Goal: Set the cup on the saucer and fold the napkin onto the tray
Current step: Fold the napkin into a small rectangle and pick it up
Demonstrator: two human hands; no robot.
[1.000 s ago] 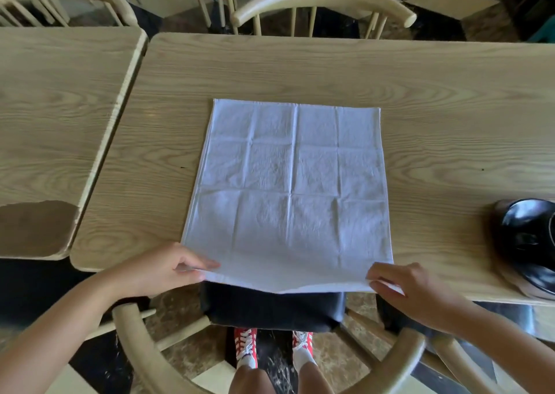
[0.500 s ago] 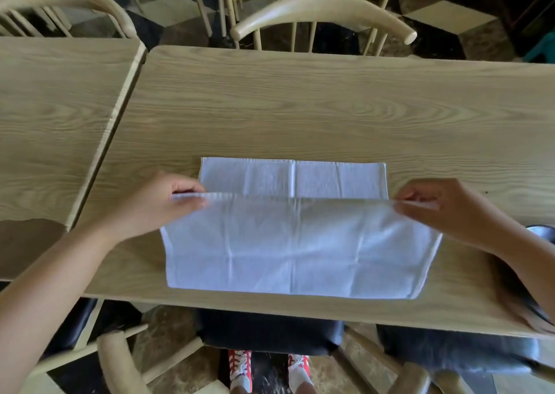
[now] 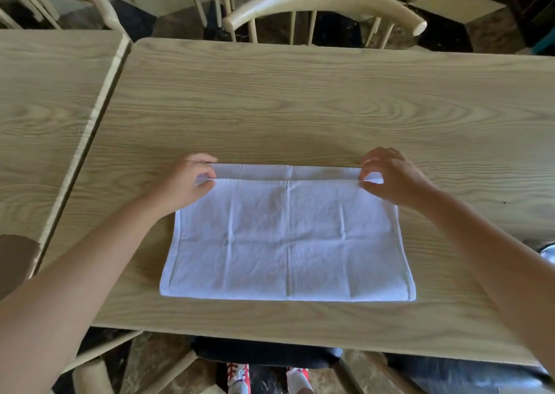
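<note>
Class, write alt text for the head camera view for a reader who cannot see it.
Two bare hands fold a white cloth napkin in half on a light wooden table: the left hand and right hand each pinch a far corner of the top layer, just short of the bottom layer's far edge. Pale wooden chairs stand beyond.

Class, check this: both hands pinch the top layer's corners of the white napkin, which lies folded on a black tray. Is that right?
Not quite. The head view shows the napkin lying on the bare wooden table, not a tray. The left hand and right hand do pinch the top layer's corners.
</note>
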